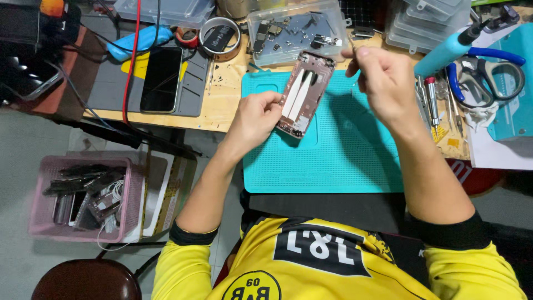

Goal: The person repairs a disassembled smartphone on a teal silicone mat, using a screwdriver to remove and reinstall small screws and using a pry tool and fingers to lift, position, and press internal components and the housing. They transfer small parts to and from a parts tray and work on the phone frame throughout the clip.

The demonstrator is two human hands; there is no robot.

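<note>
Head view: an opened phone housing is pinched at its lower edge by the left hand above the teal mat; a thin tool, barely visible, is pinched by the right hand near its top.

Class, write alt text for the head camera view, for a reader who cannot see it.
Seen from above, a person's left hand holds an opened phone housing over a teal work mat, while the right hand pinches something too small to identify above it. A clear parts box, scissors and a dark phone lie nearby.
</note>
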